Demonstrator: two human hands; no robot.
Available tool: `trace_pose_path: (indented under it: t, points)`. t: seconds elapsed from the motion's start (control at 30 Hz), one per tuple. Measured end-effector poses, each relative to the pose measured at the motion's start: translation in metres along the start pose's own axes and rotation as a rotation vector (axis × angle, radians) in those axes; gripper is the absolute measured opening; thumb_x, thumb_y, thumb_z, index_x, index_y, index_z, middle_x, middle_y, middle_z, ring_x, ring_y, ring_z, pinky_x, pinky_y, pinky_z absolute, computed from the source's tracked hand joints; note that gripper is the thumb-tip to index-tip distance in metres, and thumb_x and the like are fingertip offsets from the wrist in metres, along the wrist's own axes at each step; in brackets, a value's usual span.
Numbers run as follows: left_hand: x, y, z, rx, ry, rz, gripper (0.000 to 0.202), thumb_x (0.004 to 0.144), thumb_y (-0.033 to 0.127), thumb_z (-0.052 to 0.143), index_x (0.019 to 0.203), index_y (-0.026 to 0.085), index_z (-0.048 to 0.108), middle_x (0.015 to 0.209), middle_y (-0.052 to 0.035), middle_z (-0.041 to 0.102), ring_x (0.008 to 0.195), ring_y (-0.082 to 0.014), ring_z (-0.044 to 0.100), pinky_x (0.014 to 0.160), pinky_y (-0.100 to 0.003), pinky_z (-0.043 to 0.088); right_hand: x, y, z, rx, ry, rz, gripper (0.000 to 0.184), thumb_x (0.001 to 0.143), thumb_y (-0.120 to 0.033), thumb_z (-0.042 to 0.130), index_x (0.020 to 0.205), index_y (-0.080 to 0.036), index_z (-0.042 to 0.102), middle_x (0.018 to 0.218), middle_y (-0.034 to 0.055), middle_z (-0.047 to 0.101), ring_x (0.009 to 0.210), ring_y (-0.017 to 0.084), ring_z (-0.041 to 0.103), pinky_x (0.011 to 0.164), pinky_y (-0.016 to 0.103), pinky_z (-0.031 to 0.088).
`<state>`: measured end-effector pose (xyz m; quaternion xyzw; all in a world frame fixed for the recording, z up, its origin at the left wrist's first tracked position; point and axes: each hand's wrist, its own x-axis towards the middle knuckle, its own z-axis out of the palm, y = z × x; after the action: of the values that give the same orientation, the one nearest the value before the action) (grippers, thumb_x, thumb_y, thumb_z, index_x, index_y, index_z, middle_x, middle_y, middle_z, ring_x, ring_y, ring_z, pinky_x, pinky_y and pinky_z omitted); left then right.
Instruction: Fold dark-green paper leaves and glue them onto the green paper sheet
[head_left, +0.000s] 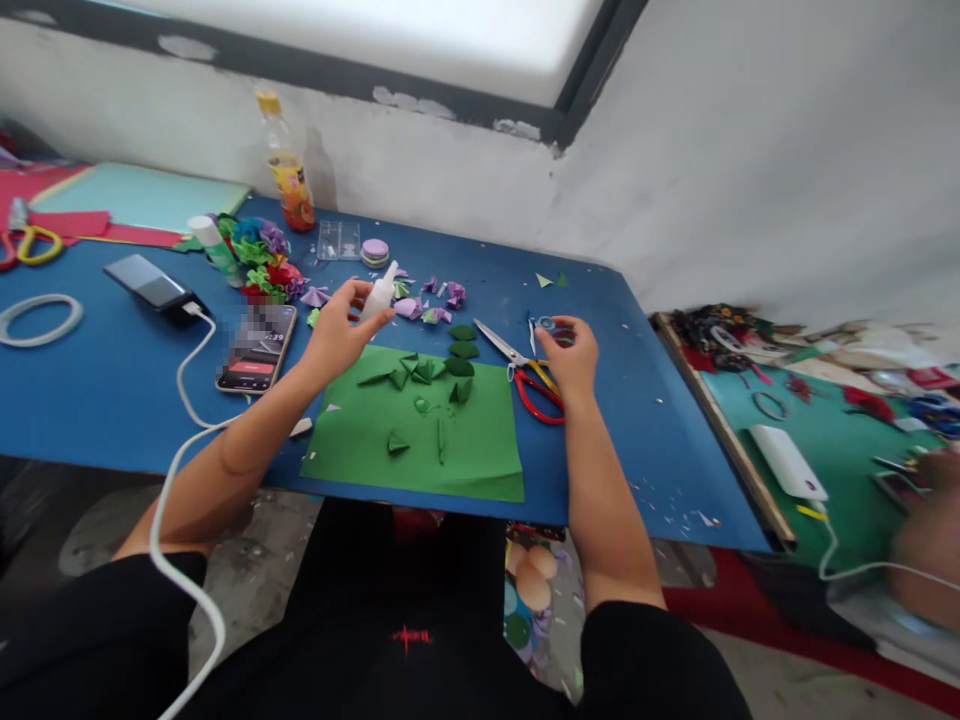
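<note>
the left hand (341, 330) grasps a white squeeze bottle (381, 296) near the green sheet's (484, 445) far edge. the right hand (576, 355) curls beside 1 pair of scissors (517, 359) (grasp unclear); blue tabletop (645, 420) stretches rightward to its edge.

A blue tabletop (637, 420) carries it all. On its far left are red paper (82, 224) and a pale blue sheet (150, 198); nearer, a white ring (39, 321), a black device (150, 284) and a smartphone (259, 350). Farther back stand a juice bottle (289, 180), a clear plastic case (339, 240) and a lilac macaron-shaped thing (375, 252), right of a heap of colourful crinkled pieces (262, 255). A green paper sheet (360, 465) lies at the near edge, red-and-yellow-handled scissors (541, 402) at its right. Pale scraps (705, 519) dot the near right.
</note>
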<state>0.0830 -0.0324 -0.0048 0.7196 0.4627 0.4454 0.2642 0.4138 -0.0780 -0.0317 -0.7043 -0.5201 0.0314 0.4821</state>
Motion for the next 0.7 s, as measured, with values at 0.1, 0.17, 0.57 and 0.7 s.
trace_pose_path:
  t: [0.1, 0.17, 0.57, 0.7]
  points:
    - [0.003, -0.008, -0.001, 0.217, -0.030, 0.037, 0.027, 0.077, 0.037, 0.060, 0.094, 0.016, 0.055, 0.092, -0.0055, 0.060, 0.081, -0.0169, 0.053, 0.072, -0.028, 0.042, -0.003, 0.006, 0.002, -0.241, -0.180, 0.023, 0.027, 0.068, -0.026, 0.064, 0.091, -0.012, 0.064, 0.086, 0.0100, 0.066, 0.073, 0.019, 0.059, 0.072, 0.038, 0.048]
    - [0.002, -0.010, 0.000, 0.289, -0.068, 0.055, 0.027, 0.078, 0.038, 0.060, 0.093, 0.016, 0.056, 0.090, -0.0059, 0.060, 0.081, -0.0177, 0.053, 0.072, -0.029, 0.042, -0.004, 0.001, -0.001, -0.290, -0.223, 0.017, 0.028, 0.067, -0.023, 0.064, 0.093, -0.011, 0.066, 0.085, 0.0114, 0.066, 0.076, 0.021, 0.059, 0.074, 0.039, 0.047]
    - [-0.007, 0.004, 0.004, 0.284, -0.129, 0.131, 0.027, 0.078, 0.038, 0.061, 0.090, 0.014, 0.059, 0.089, -0.0057, 0.061, 0.076, -0.0176, 0.054, 0.067, -0.028, 0.041, -0.023, -0.045, -0.012, -0.513, -0.556, -0.186, 0.019, 0.070, -0.011, 0.061, 0.084, -0.018, 0.072, 0.082, 0.0086, 0.070, 0.077, 0.021, 0.063, 0.073, 0.032, 0.047]
    - [-0.010, 0.007, 0.005, 0.242, -0.154, 0.168, 0.029, 0.078, 0.037, 0.061, 0.094, 0.014, 0.059, 0.090, -0.0057, 0.061, 0.075, -0.0169, 0.054, 0.067, -0.028, 0.042, -0.025, -0.051, -0.020, -0.435, -0.429, -0.132, 0.021, 0.077, -0.019, 0.057, 0.091, -0.016, 0.071, 0.088, 0.0100, 0.071, 0.080, 0.022, 0.065, 0.075, 0.035, 0.049]
